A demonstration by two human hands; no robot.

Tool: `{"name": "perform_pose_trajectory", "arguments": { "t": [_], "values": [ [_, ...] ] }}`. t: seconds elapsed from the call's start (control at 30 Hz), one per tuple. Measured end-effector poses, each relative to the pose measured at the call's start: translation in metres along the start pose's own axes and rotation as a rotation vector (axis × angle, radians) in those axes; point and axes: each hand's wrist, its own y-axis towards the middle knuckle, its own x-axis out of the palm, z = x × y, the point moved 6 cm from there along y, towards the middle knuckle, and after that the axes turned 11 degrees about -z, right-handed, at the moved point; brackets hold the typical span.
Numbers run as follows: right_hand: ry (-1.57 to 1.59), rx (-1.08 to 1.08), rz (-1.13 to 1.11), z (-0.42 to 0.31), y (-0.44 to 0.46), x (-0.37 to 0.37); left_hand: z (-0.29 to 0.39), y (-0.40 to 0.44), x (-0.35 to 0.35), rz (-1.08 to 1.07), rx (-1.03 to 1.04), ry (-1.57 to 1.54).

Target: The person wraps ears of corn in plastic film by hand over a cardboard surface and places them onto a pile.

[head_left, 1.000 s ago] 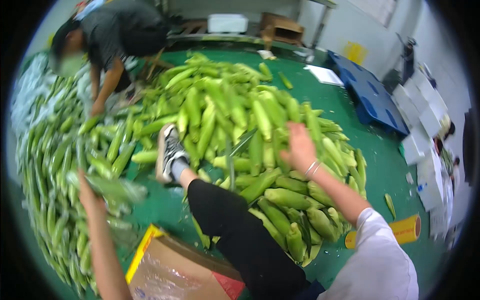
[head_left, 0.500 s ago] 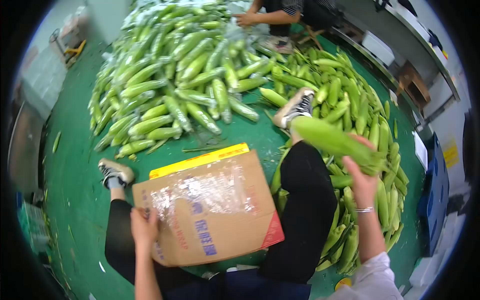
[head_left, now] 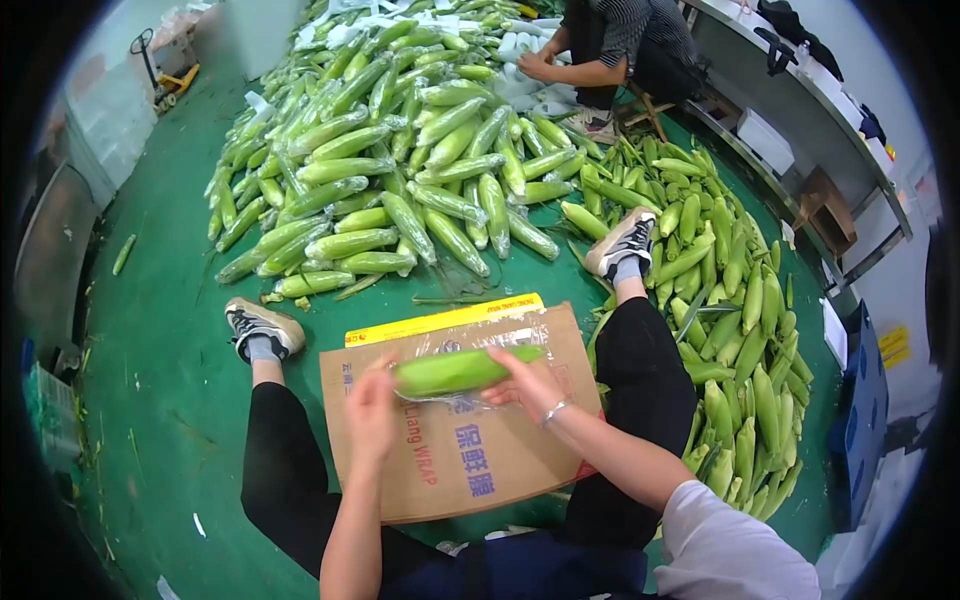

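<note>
A green ear of corn in its husk [head_left: 450,372] lies crosswise above a flat cardboard piece [head_left: 390,480] on my lap. My right hand [head_left: 525,385] is closed on the corn's right end. At the left end is my left hand [head_left: 370,410], its fingers smeared by motion; whether they grip the corn or film cannot be made out. Clear plastic film [head_left: 520,338] shows around the corn and over the cardboard. Along the cardboard's far edge sits a long yellow wrap box [head_left: 440,320].
Ahead is a large pile of film-wrapped corn [head_left: 350,170]. Unwrapped corn [head_left: 745,330] is heaped to my right, by my leg. A co-worker [head_left: 610,55] sits behind the piles. A bench [head_left: 810,90] and a blue panel [head_left: 860,410] stand at right.
My right hand has brought the ear of corn from the right-hand heap to above the cardboard. My left hand has moved from the cardboard's left edge to the corn's left end.
</note>
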Motion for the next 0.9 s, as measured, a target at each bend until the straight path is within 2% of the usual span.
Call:
{"name": "perform_pose_trajectory", "arguments": {
  "t": [0.03, 0.13, 0.17, 0.27, 0.3, 0.33, 0.4, 0.43, 0.47, 0.5, 0.53, 0.57, 0.6, 0.67, 0.7, 0.73, 0.8, 0.87, 0.9],
  "values": [
    [-0.064, 0.150, -0.063, -0.001, 0.001, -0.002, 0.007, 0.008, 0.021, -0.162, 0.101, 0.476],
    [-0.653, -0.234, -0.029, 0.010, -0.014, -0.027, 0.036, 0.021, 0.049, -0.448, 0.072, 1.080],
    [-1.375, -0.648, 0.151, -0.020, -0.058, -0.009, 0.028, 0.025, 0.048, -0.460, 0.132, 1.167],
    [-1.799, -0.901, 0.305, -0.031, -0.091, -0.021, 0.022, 0.039, 0.050, -0.535, 0.219, 1.140],
    [-1.781, -0.922, 0.287, -0.035, -0.081, -0.038, 0.020, 0.042, 0.050, -0.555, 0.202, 1.136],
    [-1.711, -0.831, 0.389, -0.041, -0.074, -0.065, 0.019, 0.038, 0.051, -0.578, 0.184, 1.137],
    [-1.250, -1.017, 0.597, -0.093, -0.090, -0.075, 0.019, 0.019, 0.053, -0.621, 0.139, 1.141],
    [-1.041, -0.839, 0.538, -0.092, -0.088, -0.078, 0.034, 0.001, 0.060, -0.598, 0.248, 1.103],
    [-0.829, -0.660, 0.475, -0.082, -0.088, -0.075, 0.033, -0.020, 0.064, -0.666, 0.131, 1.030],
    [-0.612, -0.480, 0.409, -0.066, -0.092, -0.070, 0.043, -0.045, 0.069, -0.715, 0.156, 0.983],
    [-0.762, -0.407, 0.301, -0.041, -0.107, -0.051, 0.044, -0.068, 0.073, -0.880, 0.013, 0.914],
    [-0.908, -0.513, 0.203, -0.012, -0.116, -0.029, 0.052, -0.081, 0.077, -0.896, 0.056, 0.898],
    [-1.306, -0.749, -0.011, -0.011, -0.137, 0.018, 0.043, -0.088, 0.073, -0.917, -0.046, 0.919],
    [-1.616, -0.576, 0.086, 0.020, -0.096, 0.009, 0.060, -0.064, 0.077, -0.869, -0.055, 1.117],
    [-1.620, -0.510, 0.126, 0.003, -0.081, 0.012, 0.063, -0.046, 0.073, -0.704, -0.048, 1.100],
    [-1.639, -0.462, 0.169, -0.033, -0.055, 0.013, 0.060, -0.032, 0.062, -0.456, 0.066, 1.123],
    [-1.819, -0.702, 0.314, -0.071, -0.006, 0.032, 0.049, -0.008, 0.058, -0.409, 0.191, 1.098],
    [-1.420, -0.254, -0.485, -0.059, 0.066, 0.057, 0.016, 0.009, 0.052, -0.386, 0.179, 1.088],
    [-1.440, -0.191, -0.598, -0.053, 0.077, 0.066, 0.010, 0.018, 0.053, -0.366, 0.179, 1.078]
  ]
}}
